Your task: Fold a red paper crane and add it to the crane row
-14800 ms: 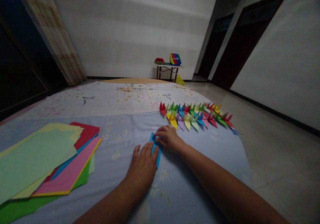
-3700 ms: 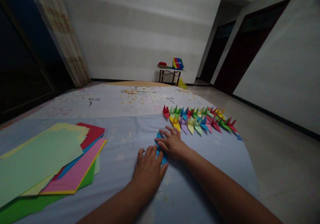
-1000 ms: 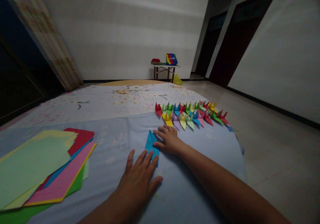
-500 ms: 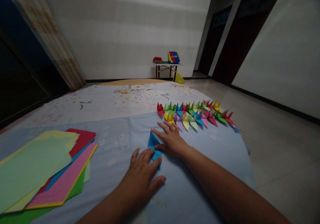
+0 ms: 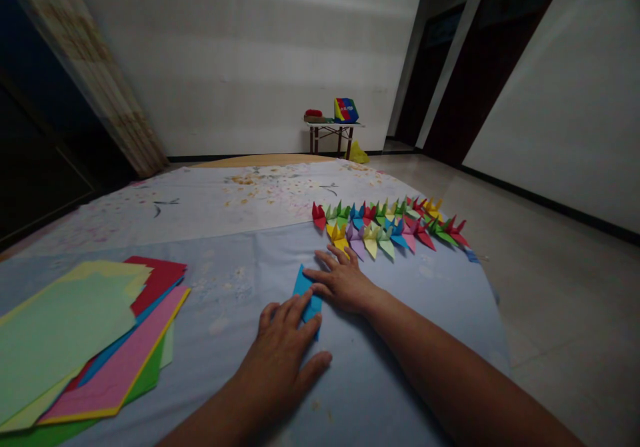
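Observation:
A folded piece of blue origami paper (image 5: 312, 308) lies flat on the light blue cloth (image 5: 380, 367) in front of me. From its lower left, my left hand (image 5: 280, 340) rests on it with the fingers spread and the thumb apart. My right hand (image 5: 345, 280) touches the paper's upper right edge with its fingertips, fingers stretched out. Neither hand grips the paper; both press it against the cloth. Just beyond my right hand stand two rows of folded paper cranes (image 5: 371, 240) in several colours.
On the left lies a loose stack of coloured paper sheets (image 5: 65, 327). A white floral tablecloth (image 5: 270, 194) covers the table's far part. By the back wall stands a small table (image 5: 334, 127) bearing a colourful box (image 5: 346, 110), with a yellow bag (image 5: 358, 153) beside it.
The right fingertips have shifted slightly along the blue paper, whose upper part now looks narrower and flatter. My left hand stays nearly in place, and the view has shifted slightly.

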### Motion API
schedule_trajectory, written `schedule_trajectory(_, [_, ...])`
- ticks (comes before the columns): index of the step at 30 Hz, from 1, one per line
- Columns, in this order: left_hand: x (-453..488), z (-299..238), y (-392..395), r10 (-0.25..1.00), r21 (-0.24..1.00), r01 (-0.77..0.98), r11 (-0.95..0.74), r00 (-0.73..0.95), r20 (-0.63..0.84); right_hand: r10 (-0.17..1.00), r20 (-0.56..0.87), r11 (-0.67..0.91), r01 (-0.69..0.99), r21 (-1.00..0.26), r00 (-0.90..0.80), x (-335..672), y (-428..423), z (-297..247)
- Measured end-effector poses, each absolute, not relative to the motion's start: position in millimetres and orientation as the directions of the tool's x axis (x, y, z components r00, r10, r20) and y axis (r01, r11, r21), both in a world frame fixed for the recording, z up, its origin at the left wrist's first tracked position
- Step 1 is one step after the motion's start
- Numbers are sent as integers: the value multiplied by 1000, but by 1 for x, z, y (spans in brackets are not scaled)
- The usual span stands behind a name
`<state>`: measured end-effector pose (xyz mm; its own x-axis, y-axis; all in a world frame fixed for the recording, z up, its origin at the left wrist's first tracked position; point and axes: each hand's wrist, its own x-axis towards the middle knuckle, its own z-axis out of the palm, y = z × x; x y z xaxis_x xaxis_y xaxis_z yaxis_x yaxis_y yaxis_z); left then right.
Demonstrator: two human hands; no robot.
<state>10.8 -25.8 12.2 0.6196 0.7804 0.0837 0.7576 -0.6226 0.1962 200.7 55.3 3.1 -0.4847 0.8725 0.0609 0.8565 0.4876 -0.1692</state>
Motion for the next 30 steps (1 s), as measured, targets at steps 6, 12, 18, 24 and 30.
schedule_trajectory(6, [12, 11, -25, 780, 197, 760, -619, 625, 36, 883, 43, 467, 865, -183, -467, 200, 55, 5])
schedule_trajectory(12, [15, 20, -27, 784, 206, 769, -605, 620, -12, 891, 59, 453, 873, -180, -450, 200, 55, 4])
schedule_trajectory(18, [13, 14, -29, 776, 205, 761, -615, 630, -13, 888, 80, 459, 874, -158, -452, 198, 55, 3])
schedule_trajectory(24, [9, 7, -30, 752, 182, 736, -652, 658, 35, 886, 89, 465, 872, -156, -456, 198, 52, 2])
schedule_trajectory(30, [7, -2, -30, 745, 157, 730, -665, 662, 79, 864, 118, 502, 852, -149, -489, 197, 51, 4])
